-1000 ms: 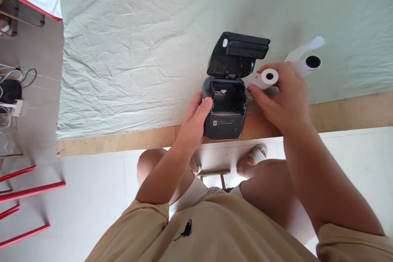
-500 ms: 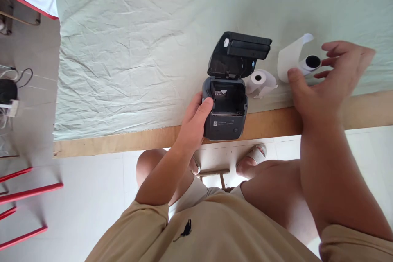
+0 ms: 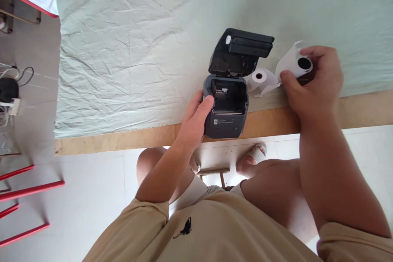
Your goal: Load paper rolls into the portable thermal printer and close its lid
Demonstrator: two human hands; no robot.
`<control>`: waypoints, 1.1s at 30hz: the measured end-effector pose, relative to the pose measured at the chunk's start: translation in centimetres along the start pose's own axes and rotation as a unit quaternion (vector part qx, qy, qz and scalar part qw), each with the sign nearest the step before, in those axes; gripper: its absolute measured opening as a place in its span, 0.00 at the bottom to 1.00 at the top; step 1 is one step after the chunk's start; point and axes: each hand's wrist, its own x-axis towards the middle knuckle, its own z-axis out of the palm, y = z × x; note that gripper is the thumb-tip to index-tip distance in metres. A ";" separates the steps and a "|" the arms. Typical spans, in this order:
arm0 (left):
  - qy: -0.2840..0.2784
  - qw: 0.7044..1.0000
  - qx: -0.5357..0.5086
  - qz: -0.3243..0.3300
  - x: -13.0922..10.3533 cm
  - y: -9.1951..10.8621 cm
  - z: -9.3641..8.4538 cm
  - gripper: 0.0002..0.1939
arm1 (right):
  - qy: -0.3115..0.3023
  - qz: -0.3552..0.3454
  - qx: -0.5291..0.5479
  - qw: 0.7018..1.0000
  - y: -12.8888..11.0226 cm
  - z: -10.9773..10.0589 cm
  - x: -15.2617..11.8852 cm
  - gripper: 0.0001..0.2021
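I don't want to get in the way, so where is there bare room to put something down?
Bare cloth lies left of the printer and left hand; more lies beyond the raised lid and right of the right hand. Between printer and right hand it's crowded: a paper roll sits beside the held roll.

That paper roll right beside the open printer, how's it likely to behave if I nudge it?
The paper roll shows its core hole to the camera, so it seems to stand on end and might tip if pushed. Its loose end looks thin and curled, so that's probably floppy and easily creased.
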 end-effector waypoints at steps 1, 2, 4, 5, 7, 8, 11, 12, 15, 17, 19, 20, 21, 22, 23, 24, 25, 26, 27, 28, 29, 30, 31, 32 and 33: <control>0.002 1.000 0.002 -0.001 0.0 0.0 0.0 0.15 | -0.008 -0.001 0.017 1.000 0.1 0.0 0.0 0.27; 0.004 1.000 0.004 -0.002 0.0 0.0 0.0 0.15 | -0.015 -0.005 0.024 1.000 0.1 0.0 -0.1 0.29; 0.007 1.000 0.006 -0.001 -0.1 0.0 0.1 0.16 | -0.012 -0.017 -0.002 1.000 0.1 -0.1 -0.1 0.26; 0.008 1.000 0.005 -0.001 -0.1 0.0 0.1 0.16 | -0.008 -0.023 -0.019 1.000 0.0 -0.2 -0.1 0.24; 0.005 1.000 0.004 -0.001 -0.2 0.0 0.1 0.16 | -0.001 -0.023 -0.023 0.999 -0.3 -0.3 -0.1 0.27; 0.003 1.000 0.004 -0.001 -0.2 0.1 0.1 0.16 | -0.002 -0.016 -0.006 1.000 -0.4 -0.3 -0.2 0.29; -0.001 1.000 0.005 0.001 -0.1 0.1 0.1 0.17 | -0.015 0.004 0.020 1.000 -0.6 -0.2 -0.1 0.28; -0.002 1.000 0.004 0.003 0.0 0.1 0.0 0.18 | -0.015 0.007 0.004 1.000 -0.6 -0.2 0.0 0.26; -0.007 1.000 0.004 0.008 0.1 0.0 -0.1 0.18 | -0.014 0.011 -0.030 0.999 -0.3 -0.3 0.1 0.30; -0.011 1.000 0.005 0.009 0.1 -0.1 -0.3 0.19 | -0.029 0.019 -0.005 0.999 -0.2 -0.5 0.1 0.36; -0.009 1.000 0.005 0.012 0.1 -0.2 -0.3 0.18 | -0.052 0.021 0.004 0.998 -0.4 -0.7 0.1 0.37; -0.009 1.000 0.004 0.014 0.1 -0.3 -0.4 0.19 | -0.059 0.020 -0.007 0.998 -0.5 -0.7 0.1 0.36; -0.010 1.000 0.003 0.016 0.1 -0.3 -0.4 0.19 | -0.064 0.020 -0.024 0.997 -0.7 -0.7 0.1 0.34; -0.012 1.000 0.002 0.018 0.2 -0.3 -0.4 0.19 | -0.065 0.022 -0.043 0.997 -0.9 -0.7 0.1 0.34; -0.014 1.000 0.001 0.021 0.2 -0.3 -0.4 0.18 | -0.061 0.028 -0.059 0.996 -1.0 -0.6 0.1 0.34; -0.016 1.000 -0.001 0.024 0.2 -0.4 -0.4 0.18 | -0.058 0.037 -0.070 0.995 -1.0 -0.5 0.2 0.34; -0.016 1.000 -0.003 0.027 0.2 -0.4 -0.4 0.18 | -0.057 0.046 -0.078 0.994 -1.0 -0.4 0.3 0.34; -0.016 0.999 -0.003 0.028 0.2 -0.4 -0.4 0.18 | -0.053 0.052 -0.082 0.994 -0.9 -0.4 0.3 0.33; -0.016 1.000 -0.001 0.027 0.2 -0.4 -0.4 0.18 | -0.042 0.050 -0.080 0.995 -0.9 -0.4 0.4 0.31; -0.016 1.000 0.001 0.025 0.3 -0.4 -0.5 0.18 | -0.024 0.038 -0.070 0.997 -1.0 -0.6 0.4 0.30; -0.016 1.000 0.004 0.024 0.3 -0.5 -0.5 0.19 | 0.000 0.014 -0.045 0.999 -1.3 -0.9 0.4 0.31; -0.014 1.000 0.005 0.025 0.3 -0.5 -0.5 0.20 | 0.030 -0.028 -0.007 0.999 -1.8 -1.3 0.4 0.31; -0.014 1.000 0.006 0.026 0.3 -0.5 -0.5 0.21 | 0.062 -0.079 0.038 0.994 -2.7 -1.7 0.2 0.31; -0.015 0.999 0.005 0.027 0.3 -0.6 -0.6 0.23 | 0.087 -0.129 0.089 0.984 -3.9 -2.1 0.0 0.31; -0.018 0.999 0.007 0.027 0.4 -0.6 -0.6 0.25 | 0.101 -0.195 0.133 0.966 -5.2 -2.4 -0.4 0.28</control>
